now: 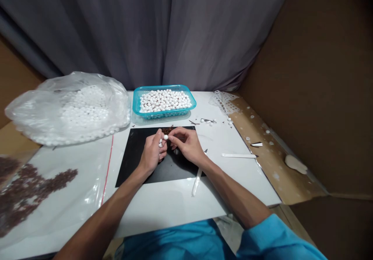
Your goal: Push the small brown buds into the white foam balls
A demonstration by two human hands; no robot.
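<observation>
Over the black mat [128, 163], my left hand [152, 150] is closed on several small white beads, with one white bead [166, 137] standing out at the thumb and forefinger. My right hand [188, 142] meets it from the right in a pinch, its fingertips at that bead's side. Whatever sits between those right fingertips is too small to make out. Behind both hands lies a small heap of dark brown bits [167, 130] at the mat's far edge.
A blue basket [164, 115] of white beads stands at the back, beside a large clear bag [32, 104] of beads. Brown pieces [26, 190] lie in a plastic bag at left. Two white-handled pointed tools [196, 182], [239, 156] and tweezers [208, 120] lie on the table. Cardboard [305, 96] walls the right.
</observation>
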